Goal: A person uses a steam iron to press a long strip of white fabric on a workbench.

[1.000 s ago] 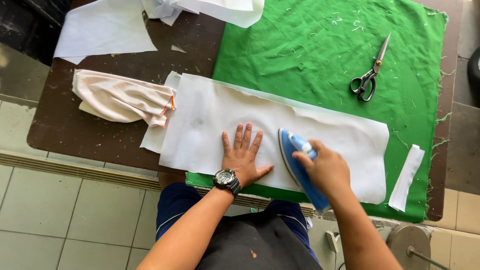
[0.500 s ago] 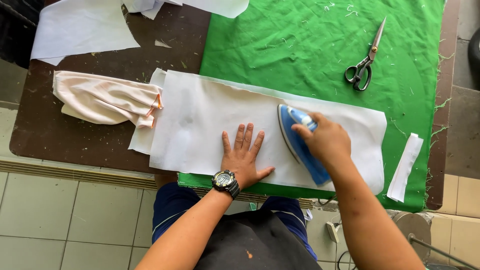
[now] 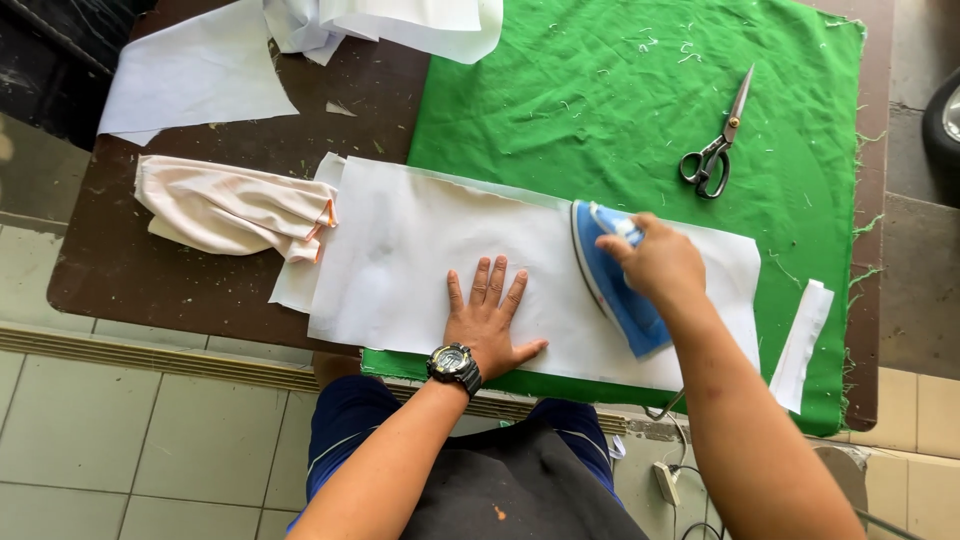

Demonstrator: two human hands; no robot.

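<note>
A long white fabric piece (image 3: 420, 250) lies across the near edge of a green cloth (image 3: 620, 110) on a brown table (image 3: 150, 290). My left hand (image 3: 488, 322), with a black wristwatch, presses flat on the white piece, fingers spread. My right hand (image 3: 655, 265) grips the handle of a blue and white iron (image 3: 610, 285) resting on the white piece, just right of the left hand.
Scissors (image 3: 715, 140) lie on the green cloth at the far right. A crumpled pinkish cloth (image 3: 225, 205) sits at the left, white fabric pieces (image 3: 200, 90) at the far left, and a narrow white strip (image 3: 800, 340) at the right edge. Tiled floor surrounds the table.
The iron and my right hand have slid slightly away from me along the white piece. My left hand stays pressed flat in place.
</note>
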